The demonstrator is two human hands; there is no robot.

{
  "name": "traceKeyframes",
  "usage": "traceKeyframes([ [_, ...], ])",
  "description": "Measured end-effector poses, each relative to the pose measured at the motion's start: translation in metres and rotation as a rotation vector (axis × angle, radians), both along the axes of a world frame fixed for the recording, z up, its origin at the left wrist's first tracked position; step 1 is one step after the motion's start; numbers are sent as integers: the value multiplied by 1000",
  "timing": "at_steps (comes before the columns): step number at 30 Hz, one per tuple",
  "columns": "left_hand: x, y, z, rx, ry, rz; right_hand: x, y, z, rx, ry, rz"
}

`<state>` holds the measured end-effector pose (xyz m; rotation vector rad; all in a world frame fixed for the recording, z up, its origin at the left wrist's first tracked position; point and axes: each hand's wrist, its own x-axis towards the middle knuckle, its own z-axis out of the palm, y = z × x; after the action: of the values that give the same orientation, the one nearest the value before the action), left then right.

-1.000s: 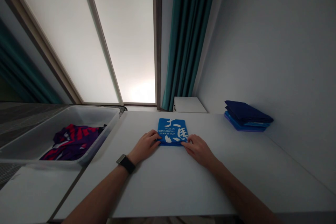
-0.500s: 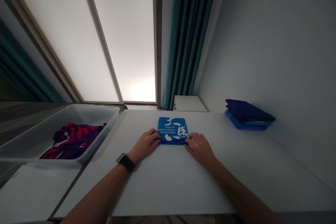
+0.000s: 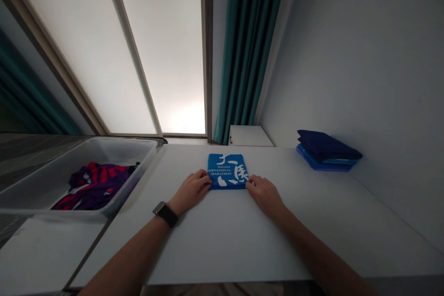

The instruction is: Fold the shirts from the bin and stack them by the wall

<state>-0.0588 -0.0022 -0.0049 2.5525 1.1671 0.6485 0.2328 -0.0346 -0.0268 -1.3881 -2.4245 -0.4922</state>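
A blue T-shirt (image 3: 226, 172), folded into a small rectangle with white "Dalian International Marathon" lettering, lies flat on the white table. At its near left corner, my left hand (image 3: 191, 189) has its fingers closed on the edge; a black-strapped watch is on that wrist. The near right corner is pinched by my right hand (image 3: 265, 195), with the thumb mostly tucked out of sight. Both hands rest low, close to the tabletop.
To the left stands a translucent plastic bin (image 3: 138, 166) with purple and red clothing (image 3: 99, 185) inside. A stack of folded blue garments (image 3: 328, 150) sits at the right, by the wall. Beyond the far table edge are a white cabinet (image 3: 250, 136) and a teal curtain (image 3: 248, 55).
My right thumb and fingers have drawn together at the shirt's right corner, slightly outward. The shirt's near edge looks flatter. My left hand has stayed nearly still.
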Motion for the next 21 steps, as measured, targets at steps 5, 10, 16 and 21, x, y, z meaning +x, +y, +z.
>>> traceKeyframes([
  [5, 3, -3, 2, 6, 41, 44, 13, 3, -1, -91, 110, 12],
  [10, 8, -6, 2, 15, 91, 69, 19, 8, -5, -160, 249, -6],
  [16, 11, -8, 1, 47, 126, 58, 18, 14, -3, -241, 205, 47],
  [21, 9, -8, 1, 53, 112, 16, 17, 16, 0, -245, 203, 59],
])
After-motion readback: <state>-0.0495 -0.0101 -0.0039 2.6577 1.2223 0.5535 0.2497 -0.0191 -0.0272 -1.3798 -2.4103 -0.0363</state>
